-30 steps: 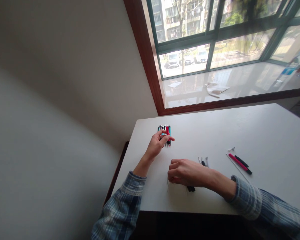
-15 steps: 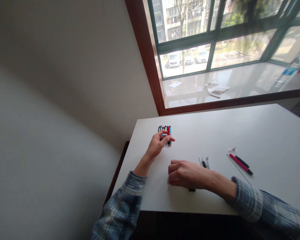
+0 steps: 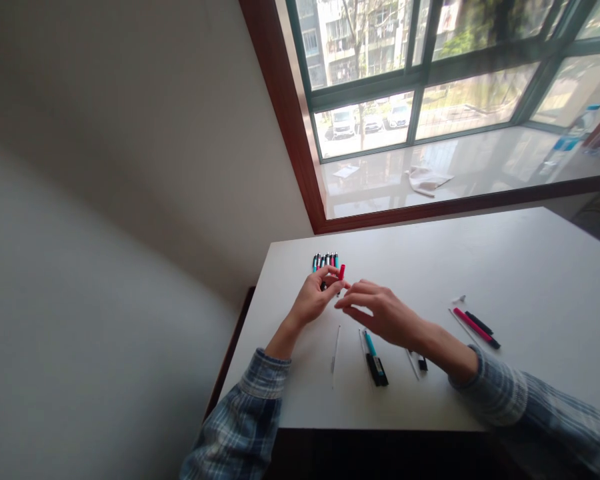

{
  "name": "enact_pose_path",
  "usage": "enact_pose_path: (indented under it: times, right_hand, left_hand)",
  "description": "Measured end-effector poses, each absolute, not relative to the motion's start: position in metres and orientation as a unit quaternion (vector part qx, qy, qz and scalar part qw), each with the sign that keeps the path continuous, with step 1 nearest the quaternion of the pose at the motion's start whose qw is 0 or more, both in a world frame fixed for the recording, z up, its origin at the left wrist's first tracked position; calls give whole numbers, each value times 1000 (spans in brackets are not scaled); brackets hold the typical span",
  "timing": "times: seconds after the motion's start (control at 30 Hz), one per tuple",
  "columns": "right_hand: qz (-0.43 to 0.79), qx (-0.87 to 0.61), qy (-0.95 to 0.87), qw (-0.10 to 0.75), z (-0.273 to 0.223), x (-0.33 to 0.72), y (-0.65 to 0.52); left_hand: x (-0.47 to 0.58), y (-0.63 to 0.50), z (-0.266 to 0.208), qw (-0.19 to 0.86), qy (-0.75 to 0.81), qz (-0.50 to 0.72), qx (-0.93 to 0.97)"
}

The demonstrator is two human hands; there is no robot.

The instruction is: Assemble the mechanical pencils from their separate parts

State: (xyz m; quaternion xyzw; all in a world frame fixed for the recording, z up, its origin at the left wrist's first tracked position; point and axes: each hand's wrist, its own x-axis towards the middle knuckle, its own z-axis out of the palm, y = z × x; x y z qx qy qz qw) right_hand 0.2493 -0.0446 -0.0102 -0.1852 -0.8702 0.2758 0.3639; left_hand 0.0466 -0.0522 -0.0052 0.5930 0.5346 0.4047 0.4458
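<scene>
My left hand [image 3: 316, 297] pinches a red pen barrel [image 3: 342, 272] that points up from between thumb and fingers. Part of the barrel is hidden by those fingers. Close beside it, my right hand [image 3: 377, 307] has its thumb and fingers apart, with nothing visible in them. Behind my left hand lies a row of several pens [image 3: 325, 260] in teal, red and black. A thin pen refill [image 3: 335, 357] rests alone on the white table [image 3: 305, 387] below my hands.
Teal and black pen parts [image 3: 375, 363] lie below my right hand, and more small parts [image 3: 423, 364] sit under its wrist. Farther right are a red pen barrel [image 3: 475, 327], a black piece [image 3: 479, 322] and a small clear piece [image 3: 459, 299]. The wall [image 3: 130, 233] borders the left.
My right hand has moved up from the near part of the table to beside my left hand. The thin refill now lies in view where that hand was. The red barrel is tilted differently.
</scene>
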Motion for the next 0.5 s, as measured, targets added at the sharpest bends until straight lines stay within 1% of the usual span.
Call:
enact_pose_path:
  times: [0.1,0.2,0.5]
  right_hand:
    - [280,-257,-800,465,-7,258,-30]
    - [268,-309,-750,520,-7,263,-24]
    - [256,-284,-774,505,-6,262,-28]
  left_hand:
    - [50,-55,-3,424,516,378,641]
    - [53,-58,-2,429,502,366,656]
    - [51,-57,-5,445,487,355,663]
